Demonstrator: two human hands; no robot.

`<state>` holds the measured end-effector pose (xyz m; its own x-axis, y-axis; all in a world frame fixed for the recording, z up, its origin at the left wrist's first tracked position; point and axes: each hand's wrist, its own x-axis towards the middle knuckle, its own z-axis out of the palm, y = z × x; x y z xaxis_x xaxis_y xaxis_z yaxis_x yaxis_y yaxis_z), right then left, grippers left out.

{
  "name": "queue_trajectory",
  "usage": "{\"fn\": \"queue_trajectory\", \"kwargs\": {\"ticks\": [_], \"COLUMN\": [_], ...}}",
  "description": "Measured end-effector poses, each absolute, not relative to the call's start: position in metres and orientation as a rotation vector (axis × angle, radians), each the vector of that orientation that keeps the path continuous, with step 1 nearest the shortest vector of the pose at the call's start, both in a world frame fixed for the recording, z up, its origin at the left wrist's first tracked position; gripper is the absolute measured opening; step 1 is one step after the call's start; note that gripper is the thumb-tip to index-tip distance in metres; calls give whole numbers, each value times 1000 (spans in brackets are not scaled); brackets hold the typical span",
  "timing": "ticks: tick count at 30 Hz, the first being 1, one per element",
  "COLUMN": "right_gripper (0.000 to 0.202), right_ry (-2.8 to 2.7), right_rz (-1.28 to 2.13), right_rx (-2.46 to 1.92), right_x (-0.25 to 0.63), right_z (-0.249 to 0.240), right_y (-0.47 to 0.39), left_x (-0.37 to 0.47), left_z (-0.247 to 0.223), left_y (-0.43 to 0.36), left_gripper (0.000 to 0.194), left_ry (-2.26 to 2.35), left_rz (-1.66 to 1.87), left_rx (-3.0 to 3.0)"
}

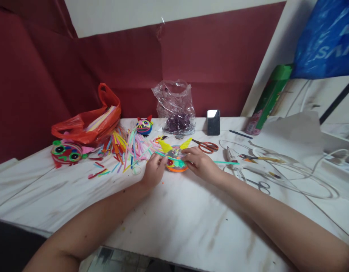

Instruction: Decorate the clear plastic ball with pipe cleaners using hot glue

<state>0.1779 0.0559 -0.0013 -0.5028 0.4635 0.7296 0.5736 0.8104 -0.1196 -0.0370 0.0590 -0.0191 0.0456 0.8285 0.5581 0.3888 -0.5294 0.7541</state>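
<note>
1. Right hand (201, 163) pinched green strip (225, 162); left hand (155, 169), closure unclear, touched left edge of yellow-eared face (175, 153), likely steadying it.
2. Face sat between hands on table (174, 219), probably for two-sided access.

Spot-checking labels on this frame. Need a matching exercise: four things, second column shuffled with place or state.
1. Red plastic bag
2. Round craft face with yellow pointed ears
3. Black rectangular device
4. Orange-handled scissors

A. Lying just beyond the right hand
B. Pale strips inside
C. Standing upright, right of the clear crinkled plastic bag
D. Between the left hand and right hand

Pairs: 1-B, 2-D, 3-C, 4-A
</note>
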Motion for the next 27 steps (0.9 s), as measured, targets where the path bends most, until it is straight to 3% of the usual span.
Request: {"fn": "queue_trajectory", "kwargs": {"ticks": [3, 9, 13, 19, 23, 27], "right_gripper": [19, 18, 17, 19, 18, 17], "right_ry": [-2221, -2212, -2211, -2227, -2150, -2023], "right_rz": [-175, -173, -159, -128, 23, 243], "right_rx": [-733, -696, -659, -642, -737, -833], "right_x": [177, 176, 173, 172, 178, 185], "right_z": [-1, -2, -3, -2, 5, 16], "right_y": [54, 55, 55, 53, 54, 56], "left_x": [-36, -32, -22, -14, -16, -18], "left_z": [-16, -22, -25, -20, -24, -32], "left_y": [60, 63, 58, 53, 60, 65], "left_gripper": [29, 22, 42, 48, 41, 48], "left_ry": [1225, 1292, 1382, 1006, 942, 1061], "left_rz": [1493, 1411, 1457, 1408, 1348, 1361], "left_rx": [1734, 1579, 1378, 1208, 1240, 1193]}}
